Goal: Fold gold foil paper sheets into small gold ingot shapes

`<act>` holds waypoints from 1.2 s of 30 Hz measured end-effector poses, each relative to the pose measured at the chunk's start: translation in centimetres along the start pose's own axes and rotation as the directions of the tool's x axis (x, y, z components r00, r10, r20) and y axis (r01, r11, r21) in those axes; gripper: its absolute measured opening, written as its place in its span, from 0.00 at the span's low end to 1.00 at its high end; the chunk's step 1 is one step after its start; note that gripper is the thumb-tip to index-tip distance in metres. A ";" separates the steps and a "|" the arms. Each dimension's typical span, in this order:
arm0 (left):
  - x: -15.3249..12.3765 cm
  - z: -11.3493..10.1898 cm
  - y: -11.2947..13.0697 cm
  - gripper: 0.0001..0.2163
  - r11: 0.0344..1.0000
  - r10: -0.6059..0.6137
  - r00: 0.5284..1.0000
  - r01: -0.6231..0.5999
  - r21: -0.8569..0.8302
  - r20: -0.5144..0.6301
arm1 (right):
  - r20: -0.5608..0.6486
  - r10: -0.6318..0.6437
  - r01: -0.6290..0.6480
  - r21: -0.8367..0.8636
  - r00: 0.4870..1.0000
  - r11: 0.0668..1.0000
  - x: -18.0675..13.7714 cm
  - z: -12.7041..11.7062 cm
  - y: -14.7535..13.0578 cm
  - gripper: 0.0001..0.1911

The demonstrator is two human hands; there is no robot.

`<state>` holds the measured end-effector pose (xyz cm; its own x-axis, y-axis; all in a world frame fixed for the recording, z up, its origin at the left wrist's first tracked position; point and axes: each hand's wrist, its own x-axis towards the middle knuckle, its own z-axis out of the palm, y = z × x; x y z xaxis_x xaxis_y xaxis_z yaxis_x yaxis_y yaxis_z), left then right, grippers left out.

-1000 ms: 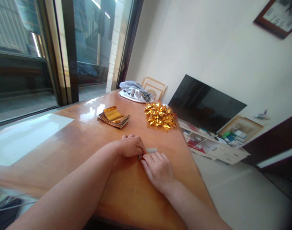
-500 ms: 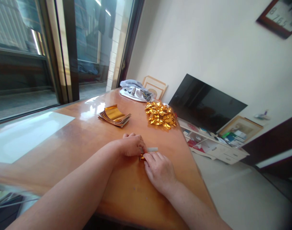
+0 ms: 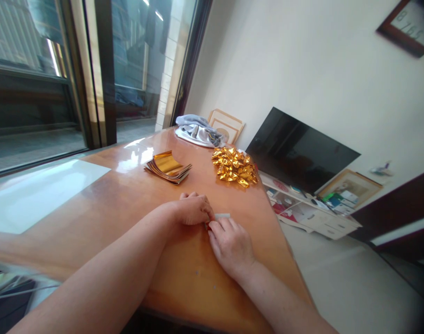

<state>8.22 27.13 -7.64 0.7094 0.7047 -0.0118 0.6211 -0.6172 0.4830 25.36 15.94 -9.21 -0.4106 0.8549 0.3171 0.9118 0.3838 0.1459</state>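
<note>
My left hand (image 3: pixel 193 209) and my right hand (image 3: pixel 231 245) meet on the wooden table (image 3: pixel 121 208), fingers curled and pinched together over a small folded piece of gold foil paper (image 3: pixel 221 216), whose pale end pokes out beyond the fingertips. Most of that piece is hidden under the fingers. Farther back lies a stack of flat gold foil sheets (image 3: pixel 167 166), and to its right a heap of several folded gold foil pieces (image 3: pixel 234 167).
A grey-white cloth bundle (image 3: pixel 197 131) sits at the table's far end. A white sheet (image 3: pixel 34 192) lies at the left. Beyond the right edge stand a black TV screen (image 3: pixel 298 150), a low white shelf (image 3: pixel 309 215) and framed pictures. Glass doors fill the left.
The hands have stayed together on the foil piece with only small finger shifts. The orange-gold bit seen between the fingers is now mostly covered. The view drifted slightly.
</note>
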 end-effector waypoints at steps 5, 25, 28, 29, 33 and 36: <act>0.1 -0.1 -0.2 0.15 1.000 -0.008 1.000 0.009 -0.016 0.019 | 0.006 -0.006 0.006 0.038 1.000 0.999 0.1 0.1 0.0 0.09; 0.4 0.6 -0.7 0.13 1.000 -0.027 1.000 0.027 0.012 -0.012 | -0.012 0.119 -0.115 0.160 0.993 0.980 -0.1 0.5 -0.7 0.09; 0.4 0.5 -0.6 0.13 1.000 -0.028 1.000 0.029 0.013 -0.014 | -0.006 0.144 -0.141 0.167 0.990 0.976 0.1 0.5 -0.6 0.09; 0.4 0.5 -0.6 0.13 0.999 -0.030 0.999 0.030 0.015 -0.015 | 0.000 0.164 -0.161 0.173 0.987 0.972 0.2 0.6 -0.5 0.09; 0.3 0.4 -0.5 0.13 0.999 -0.034 0.999 0.034 0.014 -0.014 | 0.029 0.257 -0.258 0.217 0.966 0.942 0.5 0.8 -0.2 0.10; 0.4 0.4 -0.5 0.12 0.999 -0.040 0.999 0.040 0.007 -0.007 | 0.066 0.308 -0.314 0.263 0.949 0.912 0.8 1.0 -0.1 0.09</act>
<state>8.31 27.58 -8.27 0.6816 0.7313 -0.0250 0.6516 -0.5909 0.4757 25.01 16.91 -9.91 -0.1088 0.9526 0.2841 0.9615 0.1734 -0.2133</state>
